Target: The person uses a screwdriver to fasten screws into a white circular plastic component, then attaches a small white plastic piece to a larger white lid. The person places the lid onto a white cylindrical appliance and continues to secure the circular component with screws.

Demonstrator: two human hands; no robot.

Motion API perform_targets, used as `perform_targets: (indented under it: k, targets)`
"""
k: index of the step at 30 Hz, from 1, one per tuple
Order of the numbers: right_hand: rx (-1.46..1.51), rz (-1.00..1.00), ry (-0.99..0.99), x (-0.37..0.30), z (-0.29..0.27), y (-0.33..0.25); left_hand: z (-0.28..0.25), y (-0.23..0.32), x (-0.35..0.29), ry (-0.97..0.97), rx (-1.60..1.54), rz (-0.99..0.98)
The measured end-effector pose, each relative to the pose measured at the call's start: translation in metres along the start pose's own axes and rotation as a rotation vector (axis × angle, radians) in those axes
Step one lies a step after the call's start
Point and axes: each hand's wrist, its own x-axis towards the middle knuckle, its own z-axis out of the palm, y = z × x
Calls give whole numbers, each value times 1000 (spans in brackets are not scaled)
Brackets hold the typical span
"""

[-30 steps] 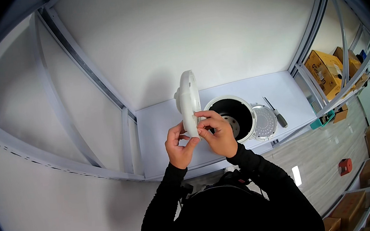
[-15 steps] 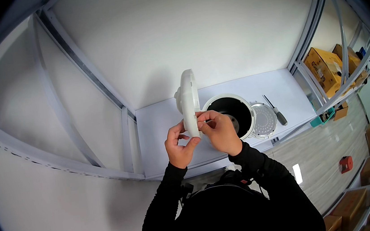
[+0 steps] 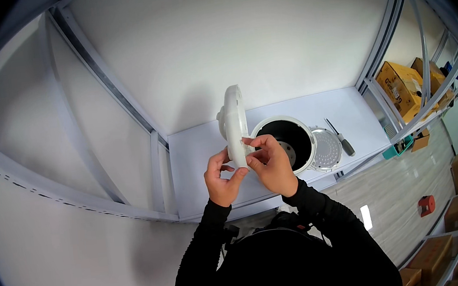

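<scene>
A white, rounded rice cooker lid [image 3: 234, 117] is held on edge above the table, its domed outside with a raised knob facing left. My left hand [image 3: 222, 181] grips its lower end, thumb on the near side and fingers behind the edge. The fingers of my right hand [image 3: 274, 170] are bent against the lid's inner face near the bottom; anything small between them is hidden. Just to the right stands the white rice cooker body [image 3: 279, 119], open at the top with a dark inside. A round perforated plate [image 3: 328, 148] lies next to it, then a screwdriver [image 3: 346, 145] with a grey handle.
The pale table [image 3: 198, 146] backs onto a white wall, with metal frame posts [image 3: 157, 173] at both sides. Cardboard boxes [image 3: 399, 89] and a teal basket [image 3: 398, 148] are beyond the right end. A red object [image 3: 426, 205] sits on the floor at right.
My right fingers have shifted slightly against the lid's inner face, the thumb a little lower. Lid and left hand are nearly where they were.
</scene>
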Motion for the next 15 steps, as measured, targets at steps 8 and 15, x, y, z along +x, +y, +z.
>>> perform_targets:
  k: [8, 15]
  targets:
    - [-397, -391, -53, 4, -11, 18, -1, -1, -1, 9, -81, -17]
    - [-609, -663, -7, 10, -11, 22, 3, -5, -5, 46, -166, -27]
